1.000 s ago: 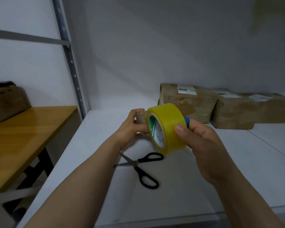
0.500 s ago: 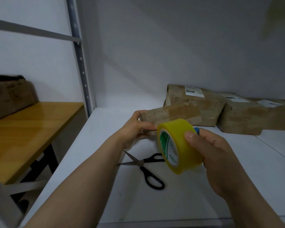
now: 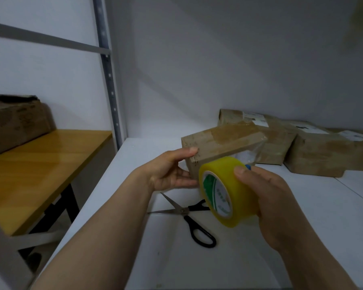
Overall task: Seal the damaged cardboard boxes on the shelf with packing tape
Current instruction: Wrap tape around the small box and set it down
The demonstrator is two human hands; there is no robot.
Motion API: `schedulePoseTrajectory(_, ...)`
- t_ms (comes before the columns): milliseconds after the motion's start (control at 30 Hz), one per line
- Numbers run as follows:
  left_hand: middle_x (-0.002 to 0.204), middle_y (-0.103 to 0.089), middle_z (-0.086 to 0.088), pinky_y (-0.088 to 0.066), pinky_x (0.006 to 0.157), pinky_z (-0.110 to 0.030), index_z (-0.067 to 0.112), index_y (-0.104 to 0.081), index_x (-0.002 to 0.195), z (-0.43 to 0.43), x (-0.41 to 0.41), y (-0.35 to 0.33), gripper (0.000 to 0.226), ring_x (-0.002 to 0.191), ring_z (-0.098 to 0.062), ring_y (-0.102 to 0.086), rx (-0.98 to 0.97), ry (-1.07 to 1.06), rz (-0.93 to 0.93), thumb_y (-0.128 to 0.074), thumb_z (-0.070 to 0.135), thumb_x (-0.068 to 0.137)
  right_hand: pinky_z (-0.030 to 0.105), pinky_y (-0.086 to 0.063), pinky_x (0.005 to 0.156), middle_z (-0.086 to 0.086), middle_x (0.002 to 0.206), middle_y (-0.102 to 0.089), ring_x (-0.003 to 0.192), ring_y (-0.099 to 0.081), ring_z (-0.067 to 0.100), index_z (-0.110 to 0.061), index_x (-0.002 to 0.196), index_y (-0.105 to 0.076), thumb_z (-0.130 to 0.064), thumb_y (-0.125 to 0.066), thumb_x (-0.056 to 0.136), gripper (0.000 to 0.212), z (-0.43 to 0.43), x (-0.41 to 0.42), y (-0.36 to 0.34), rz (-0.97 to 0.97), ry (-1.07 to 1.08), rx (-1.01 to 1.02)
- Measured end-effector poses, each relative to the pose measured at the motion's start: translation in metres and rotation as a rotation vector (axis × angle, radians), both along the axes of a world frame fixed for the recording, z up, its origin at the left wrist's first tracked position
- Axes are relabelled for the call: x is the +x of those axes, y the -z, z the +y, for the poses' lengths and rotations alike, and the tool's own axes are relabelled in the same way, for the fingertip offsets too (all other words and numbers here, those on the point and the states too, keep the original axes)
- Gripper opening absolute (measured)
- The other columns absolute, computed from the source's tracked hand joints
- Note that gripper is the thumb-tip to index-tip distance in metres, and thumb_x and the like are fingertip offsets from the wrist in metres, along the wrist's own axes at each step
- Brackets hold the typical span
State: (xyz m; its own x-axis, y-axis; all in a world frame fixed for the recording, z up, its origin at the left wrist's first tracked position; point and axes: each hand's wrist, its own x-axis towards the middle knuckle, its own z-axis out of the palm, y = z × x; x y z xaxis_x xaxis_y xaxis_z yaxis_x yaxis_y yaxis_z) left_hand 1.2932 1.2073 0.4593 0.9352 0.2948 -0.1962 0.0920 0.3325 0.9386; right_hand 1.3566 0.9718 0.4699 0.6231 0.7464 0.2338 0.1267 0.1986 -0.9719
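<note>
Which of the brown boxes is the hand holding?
The small front box, gripped at its left end by the left hand. The other shelf boxes lie untouched farther back.

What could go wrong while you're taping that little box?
The clear tape strip stretched from the tape roll to the small box might fold and stick to itself. The left hand grips the box by one end only, so it could twist or slip. The open scissors lie just below and could poke a wrist.
</note>
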Motion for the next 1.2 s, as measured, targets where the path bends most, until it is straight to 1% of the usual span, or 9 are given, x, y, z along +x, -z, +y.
schedulePoseTrajectory(200, 0.13, -0.06, -0.013, -0.058, 0.085, -0.059, 0.016, -0.064, 0.128, -0.002, -0.002, -0.008, 0.068, 0.104, -0.04, -0.071, 0.189, -0.058, 0.036, -0.08, 0.049, 0.071, 0.042, -0.045, 0.069, 0.012, 0.078, -0.059, 0.075, -0.059, 0.029, -0.007, 0.085, -0.066, -0.049, -0.067, 0.07, 0.045, 0.009, 0.006, 0.006, 0.002, 0.018, 0.036)
schedulePoseTrajectory(333, 0.114, -0.069, -0.016, -0.062, 0.077, -0.046, 0.02, -0.07, 0.115, -0.008, -0.008, -0.018, 0.074, 0.089, -0.038, -0.075, 0.476, -0.095, 0.19, -0.061, 0.08, 0.072, 0.033, -0.047, 0.061, -0.001, 0.072, -0.065, 0.069, -0.064, 0.016, -0.025, 0.075, -0.075, -0.041, -0.06, 0.076, 0.022, 0.017, 0.012, 0.01, 0.035, 0.04, 0.017)
schedulePoseTrajectory(500, 0.11, -0.071, 0.003, -0.048, 0.105, -0.046, 0.035, -0.069, 0.109, -0.011, -0.007, -0.017, 0.063, 0.105, -0.022, -0.068, 0.732, -0.124, 0.199, -0.044, 0.086, 0.081, 0.05, -0.057, 0.072, 0.011, 0.098, -0.073, 0.093, -0.07, 0.032, -0.023, 0.096, -0.077, -0.043, -0.069, 0.073, 0.032, 0.025, 0.018, 0.02, 0.133, 0.065, -0.016)
schedulePoseTrajectory(600, 0.145, -0.055, 0.005, -0.03, 0.119, -0.05, 0.043, -0.058, 0.136, -0.001, -0.005, -0.011, 0.104, 0.135, -0.023, -0.048, 0.748, -0.184, 0.235, -0.047, 0.105, 0.053, 0.051, -0.059, 0.075, 0.017, 0.107, -0.072, 0.097, -0.071, 0.035, -0.015, 0.105, -0.075, -0.046, -0.069, 0.069, 0.048, 0.028, 0.02, 0.021, 0.173, 0.073, -0.024)
schedulePoseTrajectory(733, 0.115, -0.067, 0.011, -0.041, 0.11, -0.031, 0.033, -0.061, 0.122, -0.001, -0.012, -0.012, 0.05, 0.112, -0.009, -0.06, 0.694, -0.128, 0.113, -0.046, 0.07, 0.092, 0.035, -0.057, 0.067, 0.009, 0.099, -0.076, 0.09, -0.074, 0.025, -0.015, 0.11, -0.073, -0.042, -0.064, 0.071, 0.049, 0.034, 0.017, 0.017, 0.16, 0.015, 0.008)
schedulePoseTrajectory(867, 0.117, -0.064, 0.007, -0.04, 0.112, -0.042, 0.033, -0.036, 0.146, 0.003, -0.006, -0.007, 0.081, 0.111, -0.01, -0.06, 0.742, -0.206, 0.038, -0.046, 0.077, 0.079, 0.052, -0.057, 0.087, 0.015, 0.112, -0.072, 0.104, -0.069, 0.034, -0.014, 0.115, -0.072, -0.038, -0.07, 0.074, 0.047, 0.041, 0.02, 0.022, 0.167, 0.04, 0.02)
schedulePoseTrajectory(967, 0.124, -0.054, 0.003, -0.041, 0.109, -0.04, 0.053, -0.031, 0.138, 0.008, 0.004, 0.002, 0.061, 0.122, -0.017, -0.051, 0.846, -0.336, -0.103, -0.053, 0.076, 0.086, 0.055, -0.055, 0.092, 0.013, 0.114, -0.072, 0.107, -0.069, 0.034, -0.017, 0.12, -0.07, -0.042, -0.066, 0.074, 0.053, 0.044, 0.022, 0.025, 0.172, 0.044, 0.012)
schedulePoseTrajectory(1133, 0.122, -0.055, 0.013, -0.033, 0.107, -0.024, 0.035, -0.064, 0.113, 0.002, 0.017, 0.002, 0.025, 0.122, -0.002, -0.042, 1.22, -0.472, -0.348, -0.045, 0.032, 0.096, 0.048, -0.057, 0.08, 0.015, 0.112, -0.071, 0.104, -0.068, 0.035, -0.017, 0.113, -0.072, -0.041, -0.064, 0.074, 0.047, 0.044, 0.024, 0.027, 0.187, 0.057, -0.01)
schedulePoseTrajectory(1200, 0.118, -0.061, 0.018, -0.038, 0.105, -0.021, 0.028, -0.069, 0.105, 0.002, 0.018, 0.001, 0.024, 0.118, 0.006, -0.047, 1.17, -0.44, -0.394, -0.047, 0.023, 0.095, 0.055, -0.056, 0.086, 0.017, 0.116, -0.068, 0.11, -0.065, 0.037, -0.017, 0.113, -0.072, -0.046, -0.067, 0.071, 0.051, 0.044, 0.024, 0.027, 0.181, 0.083, -0.019)
